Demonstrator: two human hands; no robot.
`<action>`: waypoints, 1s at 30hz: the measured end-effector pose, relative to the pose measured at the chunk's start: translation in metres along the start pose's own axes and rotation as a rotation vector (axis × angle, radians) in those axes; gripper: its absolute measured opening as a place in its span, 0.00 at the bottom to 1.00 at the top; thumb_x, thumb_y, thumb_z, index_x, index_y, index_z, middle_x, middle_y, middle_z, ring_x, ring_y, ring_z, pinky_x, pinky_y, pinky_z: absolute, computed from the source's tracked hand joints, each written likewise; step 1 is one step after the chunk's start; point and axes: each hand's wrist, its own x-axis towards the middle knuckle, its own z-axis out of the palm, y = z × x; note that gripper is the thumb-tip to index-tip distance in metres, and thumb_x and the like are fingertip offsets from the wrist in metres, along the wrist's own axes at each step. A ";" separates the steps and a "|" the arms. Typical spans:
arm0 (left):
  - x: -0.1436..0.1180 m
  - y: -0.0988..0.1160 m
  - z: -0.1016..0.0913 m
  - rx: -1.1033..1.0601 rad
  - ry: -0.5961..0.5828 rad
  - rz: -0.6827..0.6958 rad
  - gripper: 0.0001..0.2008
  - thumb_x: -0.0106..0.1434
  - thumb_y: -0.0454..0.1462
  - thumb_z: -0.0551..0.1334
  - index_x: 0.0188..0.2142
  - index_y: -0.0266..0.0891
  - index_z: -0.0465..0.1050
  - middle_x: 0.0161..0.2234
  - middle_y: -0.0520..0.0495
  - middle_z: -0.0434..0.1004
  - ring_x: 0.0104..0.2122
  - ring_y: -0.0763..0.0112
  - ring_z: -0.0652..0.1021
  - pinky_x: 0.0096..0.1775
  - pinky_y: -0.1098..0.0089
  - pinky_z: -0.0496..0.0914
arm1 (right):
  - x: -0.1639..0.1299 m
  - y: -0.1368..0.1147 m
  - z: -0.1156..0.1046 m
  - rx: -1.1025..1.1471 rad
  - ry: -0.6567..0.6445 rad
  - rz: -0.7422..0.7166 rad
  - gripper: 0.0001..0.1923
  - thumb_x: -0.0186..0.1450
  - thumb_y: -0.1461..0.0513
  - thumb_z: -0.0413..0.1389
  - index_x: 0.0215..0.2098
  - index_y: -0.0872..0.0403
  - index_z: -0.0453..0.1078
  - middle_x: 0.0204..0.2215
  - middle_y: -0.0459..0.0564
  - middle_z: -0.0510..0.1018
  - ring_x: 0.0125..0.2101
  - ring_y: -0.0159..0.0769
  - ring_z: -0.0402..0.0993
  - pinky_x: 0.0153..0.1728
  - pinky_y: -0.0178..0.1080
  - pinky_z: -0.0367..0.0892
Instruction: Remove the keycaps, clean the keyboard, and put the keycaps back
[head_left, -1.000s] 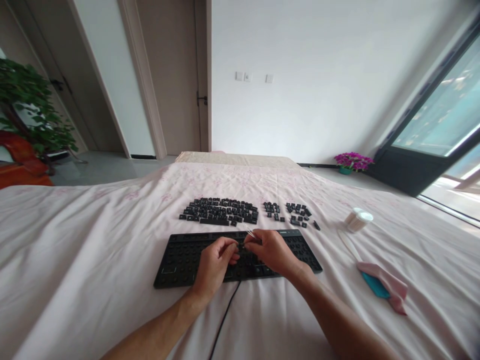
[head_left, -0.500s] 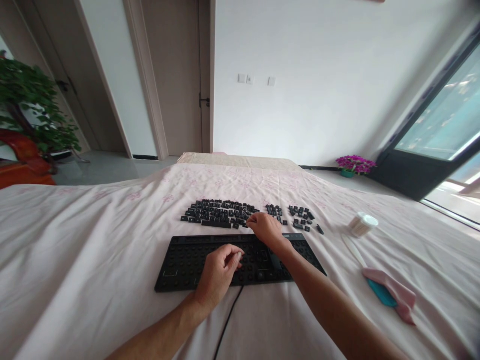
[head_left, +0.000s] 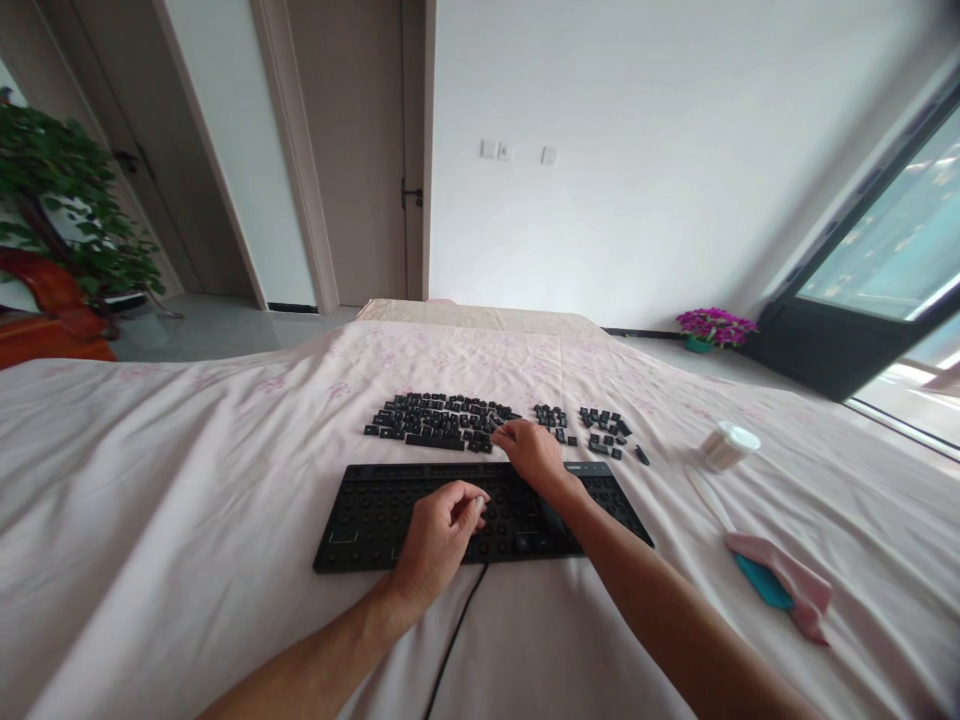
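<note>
A second ago both hands met over the middle of the keyboard [head_left: 375, 510], the right hand [head_left: 529, 452] pinching a thin metal tool just beside the left hand's [head_left: 439, 535] curled fingertips. Since then the right hand has left the keyboard and reached beyond its far edge to the near right end of the large pile of loose keycaps [head_left: 439, 420], its fingertips now touching the caps there; over the last half second it only settled slightly onto the pile. The left hand has been left alone on the keyboard, now well apart from the right.
</note>
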 end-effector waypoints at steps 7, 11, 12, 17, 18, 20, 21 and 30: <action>-0.002 0.002 0.001 -0.021 -0.011 -0.011 0.12 0.63 0.42 0.58 0.37 0.38 0.76 0.32 0.48 0.80 0.30 0.69 0.80 0.33 0.71 0.74 | -0.036 -0.001 -0.037 0.679 0.036 -0.136 0.31 0.70 0.45 0.37 0.34 0.56 0.74 0.27 0.50 0.76 0.28 0.34 0.70 0.30 0.34 0.63; -0.001 0.003 0.001 0.026 -0.021 -0.004 0.11 0.63 0.41 0.58 0.37 0.39 0.77 0.31 0.49 0.80 0.29 0.69 0.80 0.34 0.71 0.73 | -0.067 -0.002 -0.054 0.601 0.055 -0.219 0.29 0.72 0.50 0.36 0.27 0.53 0.71 0.28 0.47 0.76 0.32 0.33 0.70 0.38 0.35 0.63; 0.000 0.004 0.000 0.047 -0.029 0.001 0.11 0.63 0.40 0.58 0.38 0.39 0.77 0.30 0.49 0.80 0.29 0.70 0.79 0.34 0.71 0.72 | -0.073 -0.002 -0.055 0.578 0.045 -0.215 0.29 0.72 0.50 0.36 0.26 0.53 0.70 0.26 0.46 0.76 0.30 0.32 0.70 0.37 0.34 0.63; 0.001 0.013 0.003 0.246 -0.090 0.118 0.09 0.61 0.33 0.58 0.36 0.41 0.77 0.35 0.49 0.80 0.35 0.69 0.79 0.39 0.70 0.70 | -0.098 -0.003 -0.046 0.655 0.004 -0.121 0.26 0.72 0.49 0.37 0.30 0.53 0.68 0.18 0.43 0.72 0.22 0.30 0.67 0.28 0.32 0.61; 0.000 0.014 0.005 0.287 -0.105 0.151 0.10 0.60 0.32 0.57 0.36 0.42 0.77 0.35 0.50 0.80 0.36 0.68 0.78 0.40 0.70 0.69 | -0.102 -0.003 -0.044 0.669 0.002 -0.109 0.26 0.72 0.49 0.37 0.30 0.53 0.68 0.17 0.43 0.72 0.21 0.30 0.67 0.27 0.32 0.61; -0.001 0.015 0.009 0.349 -0.136 0.197 0.11 0.60 0.31 0.57 0.36 0.42 0.77 0.36 0.50 0.80 0.38 0.68 0.78 0.41 0.70 0.69 | -0.107 -0.003 -0.041 0.669 0.001 -0.095 0.26 0.72 0.48 0.38 0.30 0.53 0.68 0.17 0.44 0.72 0.21 0.30 0.68 0.26 0.31 0.61; -0.002 0.014 0.011 0.374 -0.149 0.212 0.11 0.60 0.30 0.57 0.36 0.42 0.77 0.36 0.50 0.79 0.38 0.68 0.77 0.42 0.69 0.69 | -0.109 -0.002 -0.040 0.657 0.002 -0.094 0.25 0.72 0.48 0.38 0.29 0.53 0.67 0.18 0.44 0.73 0.21 0.30 0.68 0.26 0.31 0.61; -0.007 0.005 0.014 0.431 -0.179 0.297 0.15 0.57 0.26 0.56 0.39 0.43 0.76 0.37 0.50 0.77 0.41 0.67 0.75 0.46 0.67 0.67 | -0.122 -0.002 -0.036 0.466 0.073 -0.218 0.23 0.72 0.53 0.41 0.24 0.52 0.66 0.21 0.45 0.74 0.23 0.29 0.69 0.28 0.31 0.61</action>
